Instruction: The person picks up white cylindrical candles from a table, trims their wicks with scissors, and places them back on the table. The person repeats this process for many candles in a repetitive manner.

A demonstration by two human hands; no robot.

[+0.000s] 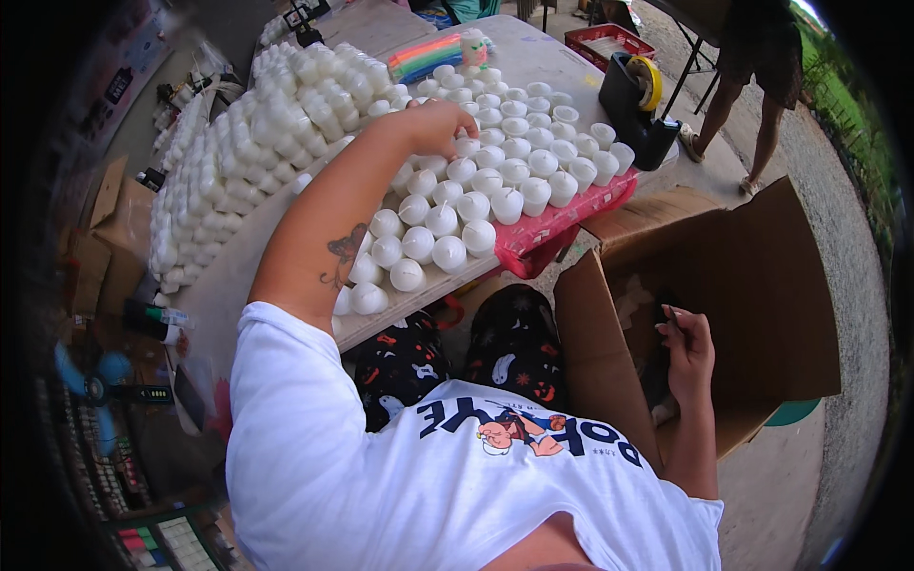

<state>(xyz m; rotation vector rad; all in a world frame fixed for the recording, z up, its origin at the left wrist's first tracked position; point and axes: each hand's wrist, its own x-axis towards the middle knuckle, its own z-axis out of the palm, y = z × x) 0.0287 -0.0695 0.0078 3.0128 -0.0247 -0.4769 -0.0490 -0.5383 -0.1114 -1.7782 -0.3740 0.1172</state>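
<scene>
White candles (514,172) stand close, likely for easy reach; your right hand (689,352) pinches a dark object (671,316), your left hand (436,127)'s grip unclear.

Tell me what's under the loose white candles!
Under the candles, the pale table shows at the near left, and a red sheet pokes out at the near right. How far that sheet runs can't be seen: the candles cover it.

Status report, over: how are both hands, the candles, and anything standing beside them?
Left hand over white candles, grip unclear. Right hand at open cardboard box, holding thin dark object. Black tape dispenser standing right of candles.
</scene>
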